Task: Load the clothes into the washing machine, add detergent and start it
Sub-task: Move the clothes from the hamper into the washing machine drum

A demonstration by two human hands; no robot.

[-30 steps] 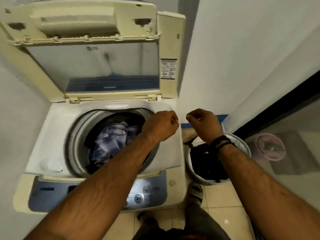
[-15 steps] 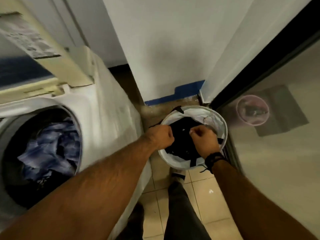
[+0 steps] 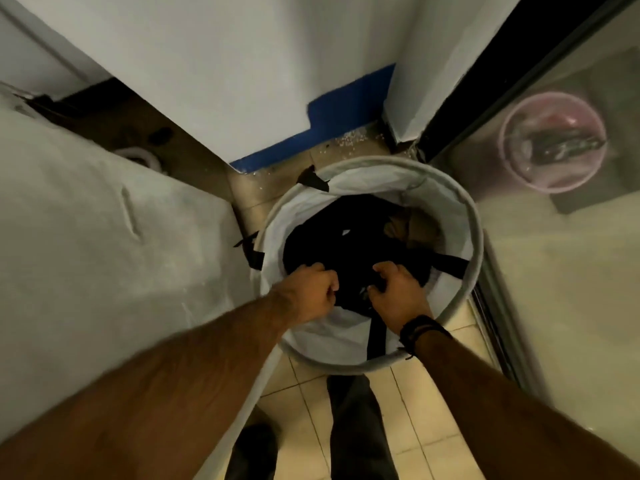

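1. Round white hamper (image 3: 464, 216) stands on the tiled floor (image 3: 408, 427), just right of the washer (image 3: 104, 254), whose white side fills the left of the view.
2. Dark clothes (image 3: 346, 251) lie in the hamper; a brown item (image 3: 412, 226) shows at the far right edge of the pile.
3. Left hand (image 3: 311, 292) is inside the near rim, fingers curled tight on the dark fabric.
4. Right hand (image 3: 398, 292) is beside it, fingers also clenched into the same cloth; dark band (image 3: 420, 329) on that wrist.
5. Pink tub (image 3: 554, 143) sits behind the glass panel at right.
6. Dark trouser leg (image 3: 356, 427) is below the hamper.
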